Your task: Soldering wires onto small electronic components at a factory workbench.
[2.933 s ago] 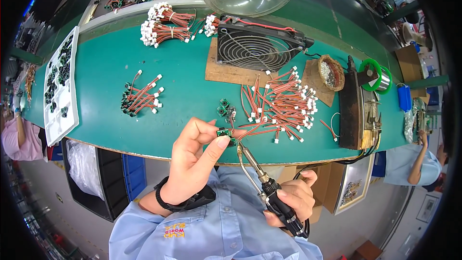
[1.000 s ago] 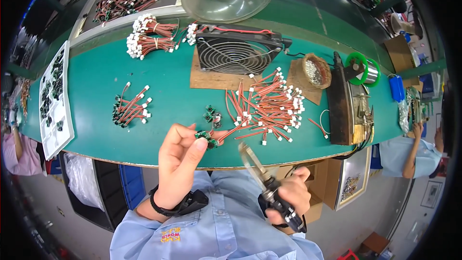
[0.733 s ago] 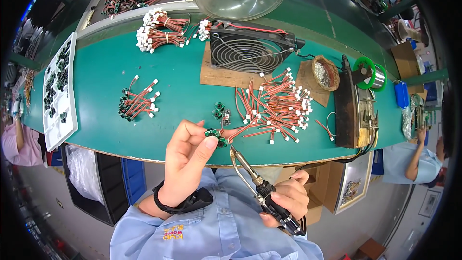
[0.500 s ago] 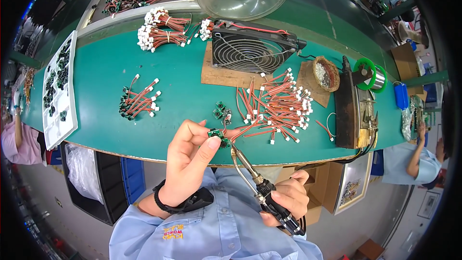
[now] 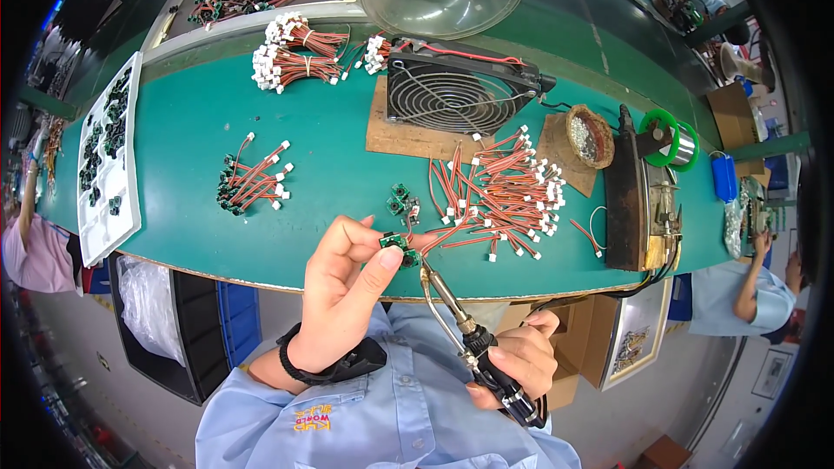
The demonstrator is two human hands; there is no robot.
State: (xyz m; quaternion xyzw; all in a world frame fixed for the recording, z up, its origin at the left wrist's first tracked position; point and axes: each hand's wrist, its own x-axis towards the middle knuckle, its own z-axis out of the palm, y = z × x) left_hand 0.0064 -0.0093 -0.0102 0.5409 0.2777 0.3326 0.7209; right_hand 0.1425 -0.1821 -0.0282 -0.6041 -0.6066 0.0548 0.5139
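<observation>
White plastic tray (image 5: 128, 208), far left: holds small dark parts (image 5: 113, 135). Next, a bunch of wired circuit boards (image 5: 252, 182) lies on the green table (image 5: 178, 208). Left hand (image 5: 343, 274): thumb and fingers pinch a small green circuit board (image 5: 393, 241) over the table's near edge. Soldering iron (image 5: 477, 340): tip at the right side of the held board; contact cannot be determined. Black fan (image 5: 460, 97): set beyond on a brown panel (image 5: 380, 135). Red wires with white plugs (image 5: 512, 195): heaped right of the held board. Right hand (image 5: 526, 360): fingers wrapped around the iron's black handle. Farther right: round bowl (image 5: 589, 136), solder spool (image 5: 685, 148).
</observation>
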